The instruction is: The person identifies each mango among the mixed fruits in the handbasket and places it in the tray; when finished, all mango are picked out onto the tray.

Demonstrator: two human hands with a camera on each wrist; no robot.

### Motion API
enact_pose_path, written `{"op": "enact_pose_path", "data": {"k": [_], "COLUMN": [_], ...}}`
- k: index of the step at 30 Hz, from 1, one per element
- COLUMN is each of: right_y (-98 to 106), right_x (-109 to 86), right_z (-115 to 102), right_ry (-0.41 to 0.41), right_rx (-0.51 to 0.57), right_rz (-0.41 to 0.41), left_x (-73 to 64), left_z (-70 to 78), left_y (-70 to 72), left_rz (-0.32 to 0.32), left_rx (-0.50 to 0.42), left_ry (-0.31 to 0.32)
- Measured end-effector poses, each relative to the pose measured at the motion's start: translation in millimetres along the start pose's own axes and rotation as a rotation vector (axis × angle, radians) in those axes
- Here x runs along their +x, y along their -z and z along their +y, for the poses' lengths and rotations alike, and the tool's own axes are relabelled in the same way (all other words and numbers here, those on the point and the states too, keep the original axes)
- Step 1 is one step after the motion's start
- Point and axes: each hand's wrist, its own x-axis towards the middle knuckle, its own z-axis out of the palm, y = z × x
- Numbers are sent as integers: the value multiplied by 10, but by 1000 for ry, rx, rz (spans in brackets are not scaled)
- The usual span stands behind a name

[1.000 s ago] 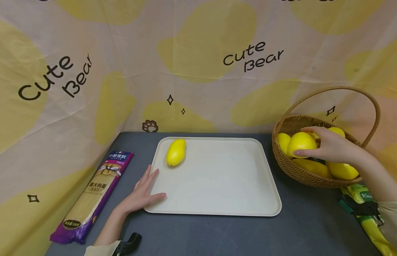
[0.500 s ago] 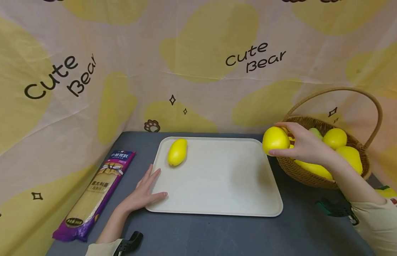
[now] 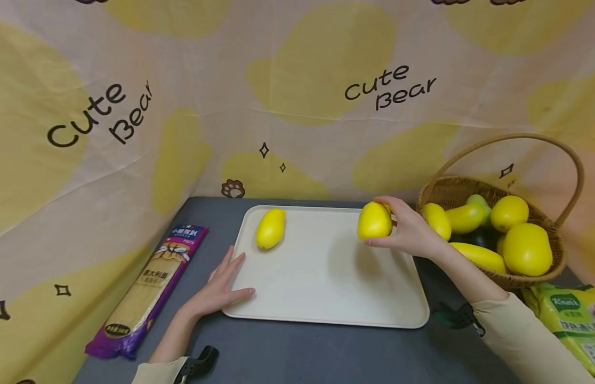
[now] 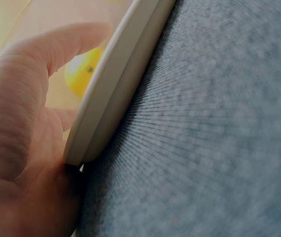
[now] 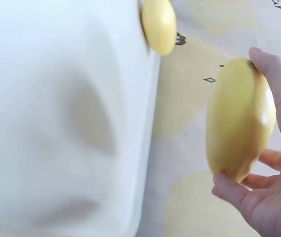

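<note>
My right hand (image 3: 410, 228) grips a yellow mango (image 3: 374, 221) between thumb and fingertips, held above the right part of the white tray (image 3: 321, 282). In the right wrist view that mango (image 5: 236, 118) appears long and smooth, with the thumb at one end and fingers at the other. Another yellow mango (image 3: 271, 228) lies at the tray's back left corner. My left hand (image 3: 213, 288) rests on the tray's left edge with fingers spread and straight. The left wrist view shows the thumb over the tray rim (image 4: 110, 84).
A wicker basket (image 3: 561, 258) with several yellow fruits and something dark stands right of the tray. A pasta packet (image 3: 149, 288) lies on the left of the grey table (image 3: 302, 352). A green and yellow Knorr bag (image 3: 566, 314) lies at the right. A patterned cloth (image 3: 302, 106) hangs behind.
My right hand has lifted the mango out of the basket and carried it left, over the tray. The left hand has stayed at the tray's edge.
</note>
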Motion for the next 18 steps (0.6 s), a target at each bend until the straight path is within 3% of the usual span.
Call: {"op": "enact_pose_path", "data": {"k": [9,18], "right_y": [-411,-801], "right_x": [167,383], "right_z": [124,164], "right_ry": [37,-17], "right_rx": [113,256], "right_rz": [48,17], "left_x": [10,12], "left_z": [-11,-33], "left_y": [-5,-4], "left_rz": [-6,-5], "left_rx": [1,1], "left_ry": [13,16]}}
